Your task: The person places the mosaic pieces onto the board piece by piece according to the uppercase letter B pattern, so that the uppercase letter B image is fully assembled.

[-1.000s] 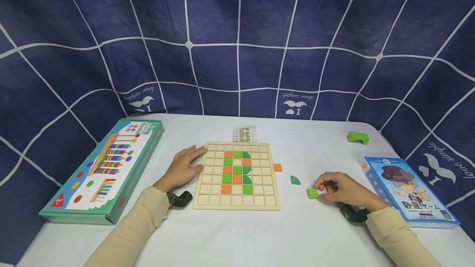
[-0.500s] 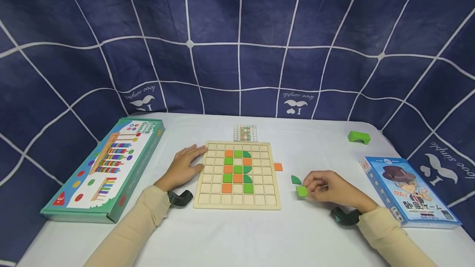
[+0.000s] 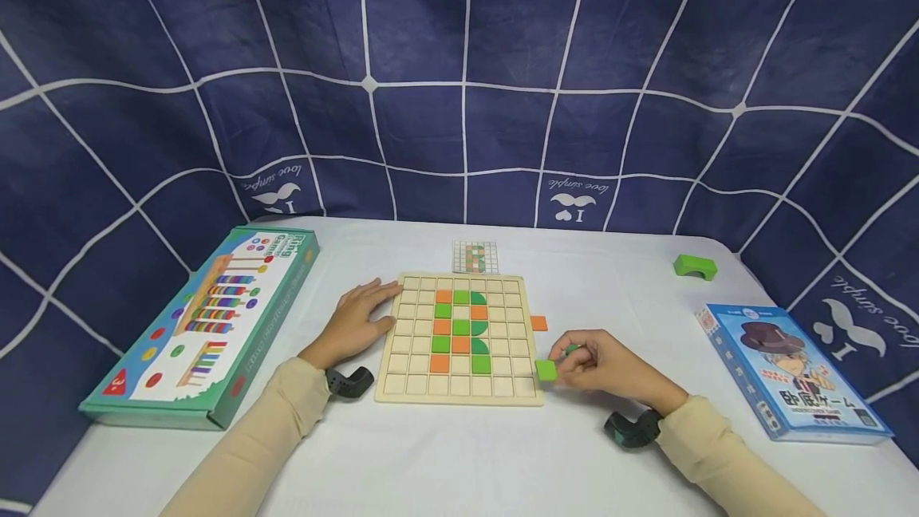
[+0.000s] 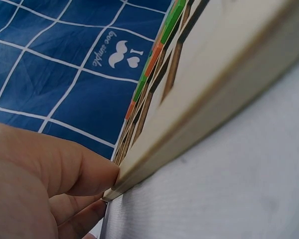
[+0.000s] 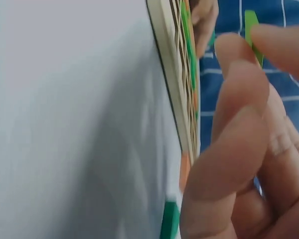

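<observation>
Between thumb and fingertips my right hand (image 3: 599, 364) pinches a light green square tile (image 3: 546, 371), held over the right edge of the wooden grid board (image 3: 459, 400). My left hand (image 3: 353, 325) rests at the board's left edge; thumb and fingertips touch its side in the left wrist view. Orange, light green and dark green tiles fill several cells in the board's middle columns. Beside the right rim lies an orange square tile (image 3: 538, 323). Largely covered by my right hand is a dark green quarter-round tile (image 5: 170, 219) on the white table.
A small pattern card (image 3: 475, 257) lies behind the board. The green Ring Game box (image 3: 208, 325) is at the left, a blue game box (image 3: 797, 373) at the right. Toward the back right stands a green arch block (image 3: 695, 266). A dark gridded cloth (image 3: 416, 126) hangs behind the table.
My right hand has lifted the light green tile from the table and carried it left to the board's right edge. My left hand stays at the left edge.
</observation>
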A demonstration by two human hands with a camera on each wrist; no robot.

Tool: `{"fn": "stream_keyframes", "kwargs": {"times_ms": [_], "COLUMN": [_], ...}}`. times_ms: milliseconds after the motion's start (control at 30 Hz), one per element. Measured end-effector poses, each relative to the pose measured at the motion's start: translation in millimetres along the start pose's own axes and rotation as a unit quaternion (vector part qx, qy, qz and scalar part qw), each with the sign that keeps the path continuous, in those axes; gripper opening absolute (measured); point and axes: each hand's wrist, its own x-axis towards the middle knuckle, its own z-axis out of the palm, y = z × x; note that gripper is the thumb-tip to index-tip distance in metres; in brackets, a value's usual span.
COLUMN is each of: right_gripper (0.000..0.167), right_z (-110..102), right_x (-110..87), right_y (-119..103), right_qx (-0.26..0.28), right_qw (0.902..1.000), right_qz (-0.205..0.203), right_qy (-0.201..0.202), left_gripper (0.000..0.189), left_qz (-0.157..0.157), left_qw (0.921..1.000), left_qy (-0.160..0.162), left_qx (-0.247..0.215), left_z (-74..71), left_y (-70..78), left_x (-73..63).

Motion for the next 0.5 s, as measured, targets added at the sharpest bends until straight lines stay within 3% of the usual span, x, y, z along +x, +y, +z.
{"fn": "stream_keyframes", "kwargs": {"times_ms": [500], "right_gripper": [0.027], "right_z": [42.3], "right_x": [38.9], "right_y": [-14.4], "right_qx": [0.005], "right_qw": [0.9998], "right_qz": [0.007], "right_qy": [0.018], "left_gripper": [0.057], "left_qz": [0.001], "left_qw": [1.0], "left_qy": [-0.002], "left_qx": [-0.003], "left_z": [-0.8], "left_y": [0.9], "left_x": [0.3]}}
